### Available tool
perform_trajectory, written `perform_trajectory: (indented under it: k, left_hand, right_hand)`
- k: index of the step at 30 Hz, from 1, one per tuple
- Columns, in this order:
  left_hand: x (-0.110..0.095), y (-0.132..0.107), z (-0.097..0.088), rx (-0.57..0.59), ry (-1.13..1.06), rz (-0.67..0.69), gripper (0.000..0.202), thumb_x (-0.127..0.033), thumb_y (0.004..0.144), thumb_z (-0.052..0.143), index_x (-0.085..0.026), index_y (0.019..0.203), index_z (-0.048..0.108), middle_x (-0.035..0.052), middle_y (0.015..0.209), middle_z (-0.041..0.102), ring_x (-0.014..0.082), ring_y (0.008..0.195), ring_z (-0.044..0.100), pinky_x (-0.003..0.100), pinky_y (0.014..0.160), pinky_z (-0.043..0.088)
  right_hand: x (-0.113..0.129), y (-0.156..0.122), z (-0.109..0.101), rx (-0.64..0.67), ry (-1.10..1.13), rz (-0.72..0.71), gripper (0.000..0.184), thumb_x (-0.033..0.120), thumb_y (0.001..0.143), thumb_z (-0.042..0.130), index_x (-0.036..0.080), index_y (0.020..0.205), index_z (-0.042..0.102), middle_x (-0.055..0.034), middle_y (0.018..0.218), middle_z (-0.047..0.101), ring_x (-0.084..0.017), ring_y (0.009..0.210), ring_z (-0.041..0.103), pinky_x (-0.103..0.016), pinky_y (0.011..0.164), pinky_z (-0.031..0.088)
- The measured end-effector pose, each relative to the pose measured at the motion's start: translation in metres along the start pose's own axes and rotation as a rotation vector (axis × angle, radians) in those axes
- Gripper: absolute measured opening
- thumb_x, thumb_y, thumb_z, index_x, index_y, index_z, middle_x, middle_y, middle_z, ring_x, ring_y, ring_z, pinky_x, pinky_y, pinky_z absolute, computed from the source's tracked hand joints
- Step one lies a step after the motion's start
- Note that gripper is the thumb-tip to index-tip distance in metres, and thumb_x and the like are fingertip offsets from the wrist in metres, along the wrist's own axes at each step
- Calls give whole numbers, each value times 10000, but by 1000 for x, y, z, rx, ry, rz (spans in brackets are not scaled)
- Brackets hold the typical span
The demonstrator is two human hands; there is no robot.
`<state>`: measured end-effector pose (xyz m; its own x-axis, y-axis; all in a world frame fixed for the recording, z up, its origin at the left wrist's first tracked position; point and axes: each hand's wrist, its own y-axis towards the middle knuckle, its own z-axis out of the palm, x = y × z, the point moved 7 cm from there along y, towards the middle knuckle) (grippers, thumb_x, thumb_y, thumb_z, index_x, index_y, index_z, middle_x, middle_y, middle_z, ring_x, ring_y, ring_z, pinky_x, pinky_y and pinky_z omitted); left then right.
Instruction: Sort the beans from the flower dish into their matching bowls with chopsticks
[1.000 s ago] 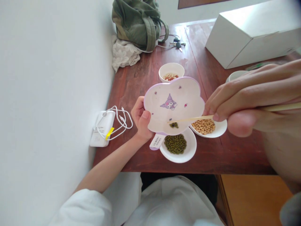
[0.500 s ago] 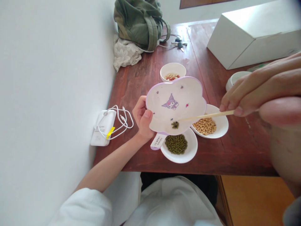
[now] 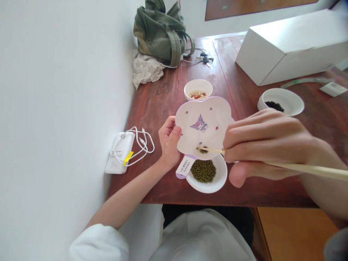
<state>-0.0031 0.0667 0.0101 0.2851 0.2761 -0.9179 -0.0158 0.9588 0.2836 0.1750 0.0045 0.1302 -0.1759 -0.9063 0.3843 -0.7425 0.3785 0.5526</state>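
My left hand (image 3: 171,141) grips the left rim of a white flower-shaped plate (image 3: 198,110) with a purple edge and a cartoon figure, thumb on top. The plate is tilted toward me above the table. A small cluster of dark green beans (image 3: 204,149) lies at its lower edge. In my right hand (image 3: 266,141) are light wooden chopsticks (image 3: 212,150), closed in bent fingers, their tips at the cluster. Just below the plate a white bowl (image 3: 223,177) holds many green mung beans (image 3: 203,171). My right hand hides most of what lies behind it.
Behind the plate stands a bowl with peanuts (image 3: 198,95). On the right is a bowl of black beans (image 3: 274,106), before a large white box (image 3: 272,54). A power bank with cable (image 3: 119,152) lies by the wall; a green bag (image 3: 163,36) and keys (image 3: 205,58) sit farther back.
My right hand has moved left and closer to the plate, now covering the bowl of yellow beans. The chopstick tips have come down to the bean cluster. The black-bean bowl has come into view.
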Motion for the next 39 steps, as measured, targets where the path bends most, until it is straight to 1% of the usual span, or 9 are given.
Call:
perform_trajectory:
  k: [5, 8, 10, 14, 17, 23, 28, 33, 39]
  left_hand:
    - [3, 2, 1, 9, -29, -138, 446, -599, 932, 696, -157, 893, 647, 9, 755, 583, 93, 655, 463, 237, 586, 366]
    - [11, 11, 2, 6, -60, -274, 421, -564, 937, 679, -156, 850, 620, 4, 741, 581, 87, 640, 470, 216, 591, 382]
    - [17, 24, 10, 51, -65, -332, 409, -544, 934, 683, -150, 839, 626, 8, 744, 606, 89, 638, 500, 209, 593, 400]
    - [33, 64, 45, 171, -164, -381, 407, -526, 890, 728, -120, 916, 712, 43, 739, 697, 132, 625, 591, 230, 571, 448]
    - [56, 89, 82, 231, -327, -496, 451, -489, 835, 785, -101, 1058, 733, 91, 861, 775, 207, 756, 715, 284, 703, 574]
    - [90, 97, 130, 314, -381, -586, 457, -474, 849, 805, -110, 1102, 692, 143, 1051, 798, 295, 1021, 770, 361, 885, 650]
    - [109, 96, 147, 368, -388, -618, 458, -520, 873, 784, -158, 1112, 638, 125, 1207, 772, 300, 1158, 737, 414, 1019, 621]
    - [136, 108, 159, 388, -405, -607, 456, -511, 895, 764, -165, 1162, 633, 114, 1266, 754, 293, 1263, 688, 433, 1157, 534]
    - [157, 115, 152, 314, -399, -573, 496, -560, 897, 729, -156, 1163, 619, 114, 1227, 753, 261, 1122, 712, 399, 1075, 533]
  right_hand:
    - [-18, -1, -23, -61, 88, 159, 451, 492, 1083, 554, 187, 791, 711, -50, 813, 715, -122, 659, 651, -271, 570, 444]
    - [-33, -6, -48, -159, 130, 245, 519, 562, 1080, 516, 191, 800, 748, -58, 828, 747, -147, 693, 708, -271, 571, 498]
    - [-39, -10, -58, -136, 108, 278, 486, 539, 1082, 530, 201, 821, 762, -54, 824, 748, -155, 699, 715, -278, 557, 506]
    - [-45, -22, -76, -131, -35, 310, 287, 445, 1044, 633, 234, 916, 778, -33, 868, 760, -155, 707, 707, -294, 555, 489]
    - [-49, -34, -87, -163, -146, 315, 261, 437, 1050, 633, 231, 977, 777, -31, 888, 760, -145, 687, 678, -304, 586, 463]
    - [-74, -67, -111, -221, -116, 421, 323, 424, 1060, 613, 198, 897, 778, -29, 876, 768, -136, 702, 682, -289, 619, 465]
    - [-100, -91, -120, -147, -183, 579, 411, 402, 1100, 544, 169, 858, 781, -44, 875, 754, -120, 735, 653, -272, 674, 455]
    - [-136, -109, -119, -191, -83, 703, 476, 431, 1090, 529, 146, 782, 752, -28, 754, 704, -99, 641, 587, -244, 594, 436]
    - [-164, -118, -110, -244, -7, 722, 472, 447, 1046, 592, 134, 724, 736, -37, 715, 702, -89, 605, 602, -195, 564, 453]
